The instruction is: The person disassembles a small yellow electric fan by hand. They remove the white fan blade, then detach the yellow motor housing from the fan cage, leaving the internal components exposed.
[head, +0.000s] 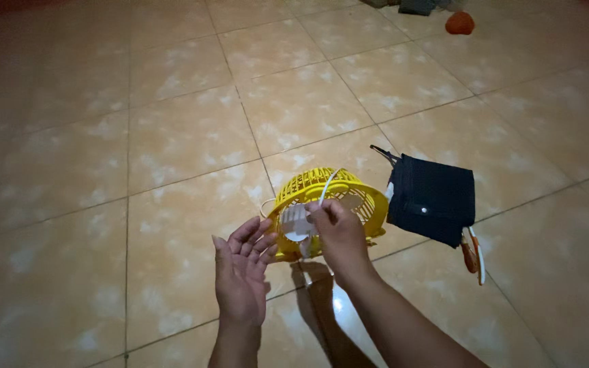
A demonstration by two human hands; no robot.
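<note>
On the tiled floor in front of the person stands a yellow fan, its grille facing up and tilted. The right hand pinches a white cord and a white piece at the fan's front. The left hand is open just beside it, fingers loosely spread, holding nothing. Right of the fan lies a dark pouch, with an orange tool at its corner.

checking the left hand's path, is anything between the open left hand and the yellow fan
Nothing visible. The left hand is open, palm up, right beside the yellow fan, with only bare tile floor around it. The right hand pinches a white cable at the fan's top.
</note>
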